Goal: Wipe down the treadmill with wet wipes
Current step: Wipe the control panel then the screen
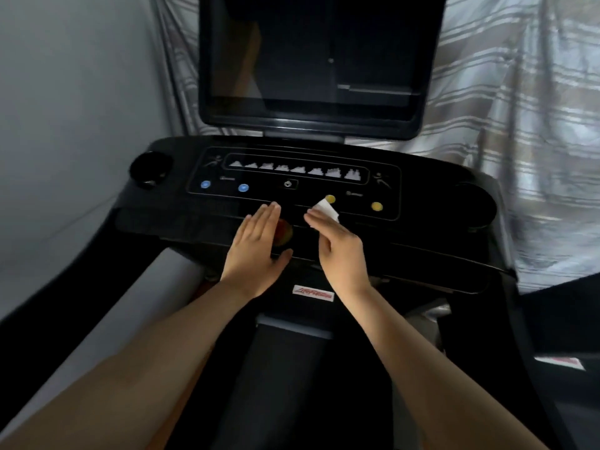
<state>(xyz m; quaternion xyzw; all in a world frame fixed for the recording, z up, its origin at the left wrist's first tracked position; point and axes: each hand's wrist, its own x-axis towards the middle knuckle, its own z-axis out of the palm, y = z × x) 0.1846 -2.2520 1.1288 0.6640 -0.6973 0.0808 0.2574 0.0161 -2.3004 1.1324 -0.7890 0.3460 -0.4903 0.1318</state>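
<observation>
Pressing wipe (pixel 325 209) on console (pixel 181 216) near front edge, right grip (pixel 341 254) flat; left grip (pixel 256 251) flat

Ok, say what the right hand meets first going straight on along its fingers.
Likely the small centre button on the console panel, up-left of the right hand; depth is unclear.

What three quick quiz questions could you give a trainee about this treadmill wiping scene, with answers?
1. True or false: the left hand has the wet wipe.
2. The wet wipe lies nearest to: A a yellow button, B the cup holder, C the screen.
3. How many blue buttons show on the console?

Key: 1 false, it is at the right hand; 2 A; 3 two.
</observation>
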